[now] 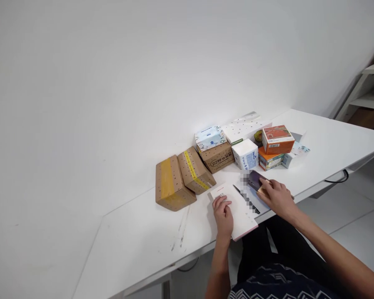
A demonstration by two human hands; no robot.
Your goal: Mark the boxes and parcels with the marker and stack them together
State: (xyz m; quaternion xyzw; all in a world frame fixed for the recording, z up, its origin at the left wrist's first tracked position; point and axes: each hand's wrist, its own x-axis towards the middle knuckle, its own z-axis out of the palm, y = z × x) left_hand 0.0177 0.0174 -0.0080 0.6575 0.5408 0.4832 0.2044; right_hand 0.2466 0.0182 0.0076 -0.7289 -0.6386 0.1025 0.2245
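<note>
A white notebook point(241, 214) with a pinkish lower edge lies at the front edge of the table, slightly overhanging it. On its upper left part rests my left hand point(223, 216), its fingers loosely bent, apart and holding nothing. My right hand point(279, 197) grips a dark smartphone point(256, 180) from its near right side, just above the tabletop; part of the phone is covered by my fingers. Between the notebook and the phone lies a black pen point(237, 189), partly hidden by a pixelated patch.
Two taped brown cartons point(171, 182) stand left of the notebook. Behind are another carton point(220, 158) with a tissue box point(210, 138) on top, a white tissue pack point(245, 153) and stacked orange boxes point(278, 139). A wall backs the white table point(127, 245); a shelf point(369, 101) stands at right.
</note>
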